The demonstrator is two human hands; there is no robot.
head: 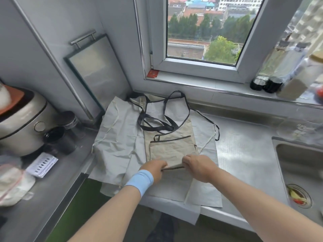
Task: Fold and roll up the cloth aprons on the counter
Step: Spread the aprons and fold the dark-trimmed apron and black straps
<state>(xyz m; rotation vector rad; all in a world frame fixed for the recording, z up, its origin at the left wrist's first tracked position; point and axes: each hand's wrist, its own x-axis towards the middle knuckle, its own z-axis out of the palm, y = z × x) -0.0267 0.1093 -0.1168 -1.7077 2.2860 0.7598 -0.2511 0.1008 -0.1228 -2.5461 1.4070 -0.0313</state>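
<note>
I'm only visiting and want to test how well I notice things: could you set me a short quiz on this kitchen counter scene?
1. True or false: the beige apron lies on top of the pale grey aprons.
2. Which wrist wears the blue wristband? A) left B) right C) neither
3. Fill in: the left hand and the right hand both grip the beige apron's ___ edge (near or far from the person).
Key: 1 true; 2 A; 3 near.
</note>
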